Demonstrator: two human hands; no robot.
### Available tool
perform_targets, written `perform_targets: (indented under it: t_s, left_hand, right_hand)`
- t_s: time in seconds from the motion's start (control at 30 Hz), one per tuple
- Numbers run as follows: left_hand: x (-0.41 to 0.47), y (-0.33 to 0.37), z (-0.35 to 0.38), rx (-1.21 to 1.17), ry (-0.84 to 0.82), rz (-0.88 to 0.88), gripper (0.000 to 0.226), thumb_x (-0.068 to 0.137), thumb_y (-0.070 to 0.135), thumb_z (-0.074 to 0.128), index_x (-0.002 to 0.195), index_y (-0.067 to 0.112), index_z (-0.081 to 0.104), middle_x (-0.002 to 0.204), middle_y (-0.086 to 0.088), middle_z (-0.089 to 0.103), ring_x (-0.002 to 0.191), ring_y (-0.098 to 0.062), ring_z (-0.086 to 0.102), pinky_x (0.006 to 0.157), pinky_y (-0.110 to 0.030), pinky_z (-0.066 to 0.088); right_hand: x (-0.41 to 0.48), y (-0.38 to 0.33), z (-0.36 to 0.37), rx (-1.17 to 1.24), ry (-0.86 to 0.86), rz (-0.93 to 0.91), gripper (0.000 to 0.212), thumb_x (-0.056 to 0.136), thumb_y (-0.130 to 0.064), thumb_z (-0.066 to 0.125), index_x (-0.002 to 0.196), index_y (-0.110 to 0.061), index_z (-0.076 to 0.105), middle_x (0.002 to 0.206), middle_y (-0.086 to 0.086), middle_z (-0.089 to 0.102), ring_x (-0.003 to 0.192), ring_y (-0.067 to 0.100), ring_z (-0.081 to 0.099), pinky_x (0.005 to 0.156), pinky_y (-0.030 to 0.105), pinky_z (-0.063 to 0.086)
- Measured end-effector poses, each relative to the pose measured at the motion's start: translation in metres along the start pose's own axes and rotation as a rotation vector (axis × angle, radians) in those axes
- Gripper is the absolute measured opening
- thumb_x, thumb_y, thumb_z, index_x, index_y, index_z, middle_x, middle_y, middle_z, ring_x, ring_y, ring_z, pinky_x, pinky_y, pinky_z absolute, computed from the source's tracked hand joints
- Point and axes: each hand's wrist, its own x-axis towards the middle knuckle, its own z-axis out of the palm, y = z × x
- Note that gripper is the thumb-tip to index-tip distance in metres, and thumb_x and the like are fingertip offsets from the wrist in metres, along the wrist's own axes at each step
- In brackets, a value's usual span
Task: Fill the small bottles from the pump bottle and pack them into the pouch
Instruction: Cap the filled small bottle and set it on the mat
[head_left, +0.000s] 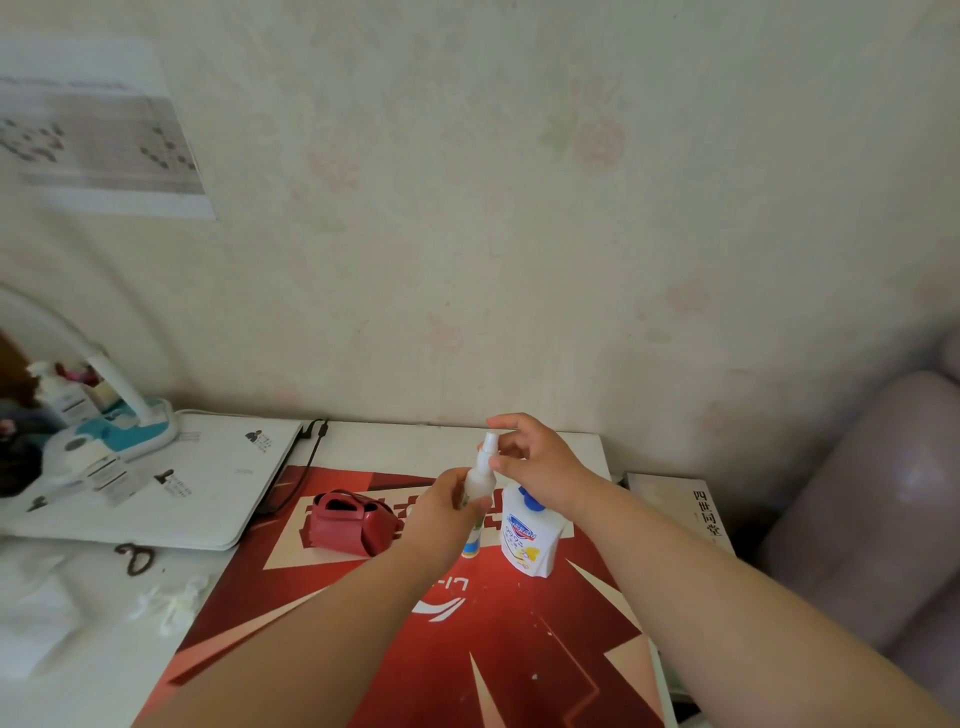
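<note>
Right now the small white plastic spray bottle is held upright above the desk, left hand fingers clamped round its body, right hand fingers pinching its nozzle. Just beside stands the white blue-capped pump bottle; the red leather pouch lies left.

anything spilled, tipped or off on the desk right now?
Nothing stands out. The pump bottle stands upright on the red mat, with no liquid visible around it. The left hand holds the small spray bottle upright while the right hand grips its top. The red pouch sits open nearby.
</note>
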Motion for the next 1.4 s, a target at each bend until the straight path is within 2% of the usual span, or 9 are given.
perform_targets:
  t_s: [0.13, 0.33, 0.47, 0.6, 0.7, 0.87, 1.07, 1.23, 1.4]
  left_hand:
    - [-0.001, -0.003, 0.0, -0.022, -0.007, -0.003, 0.033, 0.091, 0.02, 0.056, 0.123, 0.015, 0.05, 0.099, 0.005, 0.056, 0.089, -0.012, 0.054, 0.076, -0.024, 0.04]
    - [-0.001, -0.007, -0.002, -0.014, -0.017, -0.003, 0.032, 0.092, 0.022, 0.054, 0.124, 0.015, 0.049, 0.102, 0.004, 0.057, 0.091, -0.013, 0.055, 0.078, -0.024, 0.042]
    - [-0.002, -0.008, -0.006, -0.015, 0.007, -0.001, 0.03, 0.09, 0.02, 0.057, 0.12, 0.016, 0.05, 0.099, 0.006, 0.057, 0.083, -0.007, 0.055, 0.064, -0.014, 0.04]
    - [0.0, -0.007, -0.014, -0.039, 0.015, 0.001, 0.033, 0.09, 0.023, 0.058, 0.122, 0.017, 0.05, 0.105, 0.004, 0.06, 0.095, -0.014, 0.058, 0.077, -0.024, 0.045]
    - [0.002, -0.009, -0.019, -0.013, 0.025, -0.004, 0.034, 0.09, 0.026, 0.058, 0.123, 0.019, 0.049, 0.104, 0.007, 0.057, 0.096, -0.013, 0.056, 0.079, -0.026, 0.043]
    - [0.002, -0.012, -0.022, -0.01, 0.024, -0.018, 0.033, 0.091, 0.024, 0.056, 0.123, 0.018, 0.049, 0.101, 0.007, 0.056, 0.093, -0.013, 0.055, 0.077, -0.024, 0.041]
    - [0.008, -0.01, -0.027, 0.0, 0.035, -0.016, 0.036, 0.09, 0.024, 0.058, 0.124, 0.018, 0.047, 0.1, 0.008, 0.053, 0.088, -0.011, 0.053, 0.064, -0.016, 0.042]
    - [0.011, -0.006, -0.029, 0.024, 0.026, 0.006, 0.039, 0.09, 0.023, 0.058, 0.127, 0.017, 0.046, 0.103, 0.007, 0.053, 0.091, -0.011, 0.053, 0.061, -0.012, 0.039]
    - [0.015, -0.004, -0.027, 0.022, 0.018, 0.003, 0.037, 0.09, 0.024, 0.058, 0.124, 0.017, 0.048, 0.103, 0.006, 0.056, 0.093, -0.014, 0.056, 0.073, -0.021, 0.047]
  right_hand:
    - [0.0, 0.001, 0.001, -0.023, -0.017, 0.007, 0.038, 0.089, -0.006, 0.059, 0.124, -0.02, 0.051, 0.102, -0.002, 0.064, 0.089, 0.008, 0.059, 0.077, 0.015, 0.043]
    - [0.001, 0.0, 0.007, -0.061, -0.017, 0.01, 0.036, 0.087, -0.01, 0.064, 0.119, -0.02, 0.053, 0.09, -0.008, 0.057, 0.08, 0.004, 0.054, 0.067, 0.011, 0.041]
    - [0.003, -0.002, 0.012, -0.102, 0.005, 0.028, 0.039, 0.081, -0.026, 0.073, 0.114, -0.026, 0.052, 0.086, -0.007, 0.052, 0.076, 0.01, 0.051, 0.063, 0.016, 0.039]
    - [0.004, -0.005, 0.017, -0.064, -0.003, -0.009, 0.048, 0.084, -0.026, 0.069, 0.127, -0.026, 0.048, 0.111, -0.01, 0.054, 0.101, 0.011, 0.053, 0.081, 0.019, 0.044]
    - [0.005, -0.008, 0.017, 0.061, -0.017, 0.021, 0.049, 0.092, -0.018, 0.059, 0.137, -0.027, 0.042, 0.121, -0.004, 0.061, 0.114, 0.011, 0.054, 0.094, 0.024, 0.041]
    - [0.004, -0.014, 0.019, 0.005, 0.009, 0.002, 0.05, 0.092, -0.019, 0.059, 0.138, -0.027, 0.041, 0.103, -0.008, 0.061, 0.102, 0.009, 0.055, 0.074, 0.01, 0.038]
    - [0.01, -0.014, 0.02, 0.02, 0.066, 0.007, 0.049, 0.091, -0.023, 0.06, 0.136, -0.024, 0.042, 0.091, -0.005, 0.056, 0.086, 0.005, 0.054, 0.074, 0.012, 0.04]
    - [0.013, -0.016, 0.018, 0.098, -0.042, 0.022, 0.058, 0.092, -0.014, 0.057, 0.142, -0.029, 0.032, 0.119, -0.007, 0.064, 0.113, 0.009, 0.053, 0.095, 0.022, 0.035]
    - [0.017, -0.014, 0.019, 0.105, 0.004, 0.039, 0.058, 0.088, -0.016, 0.064, 0.139, -0.028, 0.038, 0.107, -0.003, 0.065, 0.108, 0.011, 0.057, 0.084, 0.016, 0.038]
